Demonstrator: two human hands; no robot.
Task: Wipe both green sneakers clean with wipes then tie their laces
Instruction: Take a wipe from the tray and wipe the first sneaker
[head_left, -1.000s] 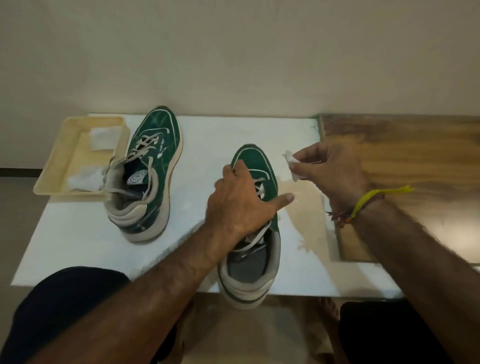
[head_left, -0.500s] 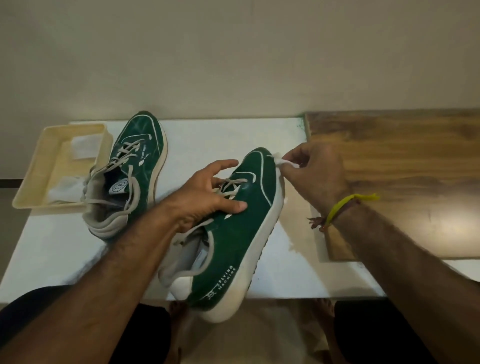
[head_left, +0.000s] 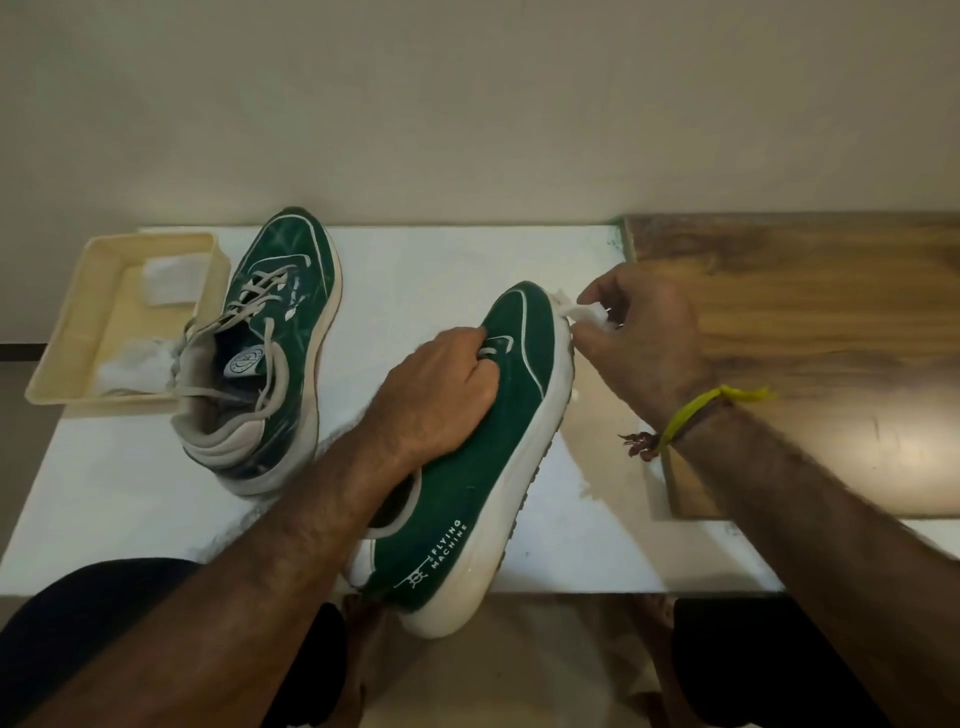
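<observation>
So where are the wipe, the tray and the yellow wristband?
wipe (head_left: 584, 312): head view, on the white wad pinched at the shoe's toe.
tray (head_left: 98, 291): head view, on its bare cream floor.
wristband (head_left: 696, 410): head view, on the yellow strand across the wrist.

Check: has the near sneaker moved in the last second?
Yes. The near sneaker was flat on the white table; now the left hand has tipped it onto its side, sole toward the wooden board.
</observation>
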